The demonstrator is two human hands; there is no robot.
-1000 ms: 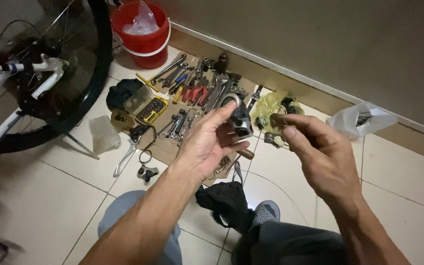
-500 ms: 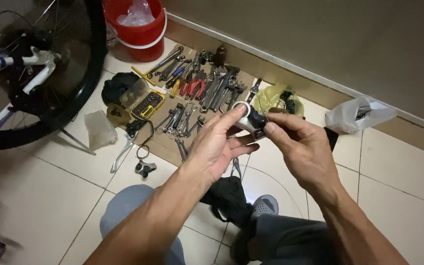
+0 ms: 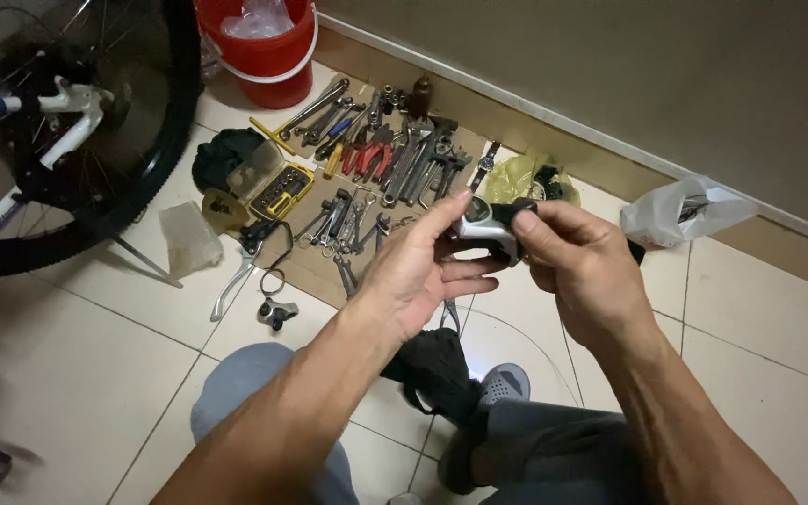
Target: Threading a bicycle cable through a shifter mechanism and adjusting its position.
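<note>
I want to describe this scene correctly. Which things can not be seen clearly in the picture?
Head view only:
- Silver-and-black part: partly covered by right hand and left hand; its kind is unclear.
- Bicycle wheel: cut off by the top and left edges.
- Tools on the cardboard: too small to tell apart.
- White bag: contents hidden.

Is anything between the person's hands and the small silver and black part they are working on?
Nothing visible. The left hand and the right hand both touch the silver and black part directly, held up above the tools laid out on the floor. The right fingers cover its right end.
</note>
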